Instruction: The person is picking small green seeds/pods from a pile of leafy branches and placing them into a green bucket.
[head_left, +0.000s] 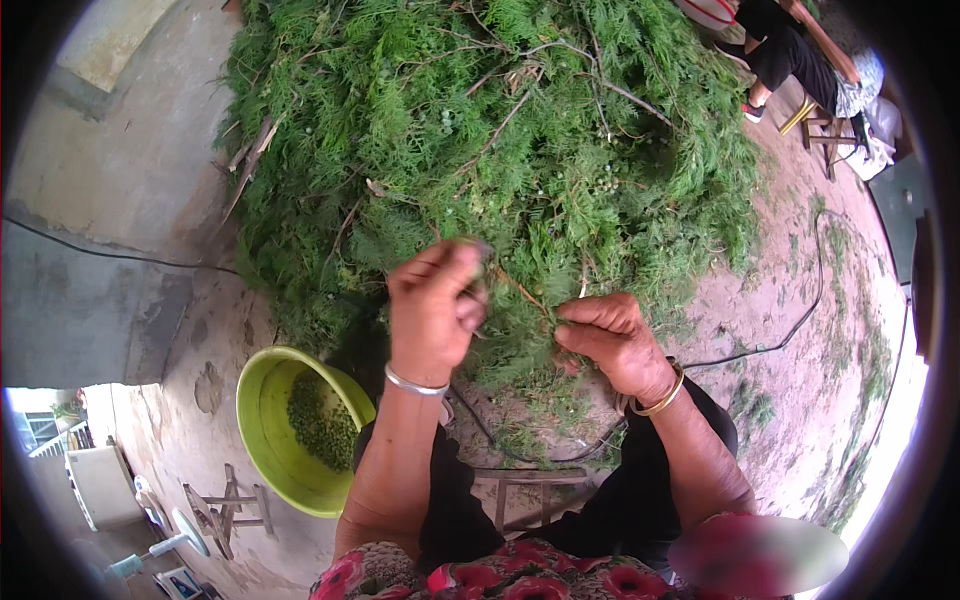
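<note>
My right hand (611, 341) pinches a conifer sprig (523, 289) between thumb and fingers. The sprig has a thin brown stem and scale-like green foliage, like arborvitae. My left hand (435, 311) is just left of the sprig, its fingers curled and blurred by motion. Whether anything is between those fingers cannot be made out. Beyond both hands rises a large heap of cut conifer branches (420, 135), with small pale cones among the foliage. To the left of my left forearm stands a yellow-green plastic tub (259, 427) with many small green cones (319, 420) at its bottom.
A black cable (772, 349) crosses the littered floor. A wooden stool (229, 506) and a fan (169, 536) stand lower left. At upper right, a person (795, 60) sits beside the heap. A concrete block (90, 300) borders the left side.
</note>
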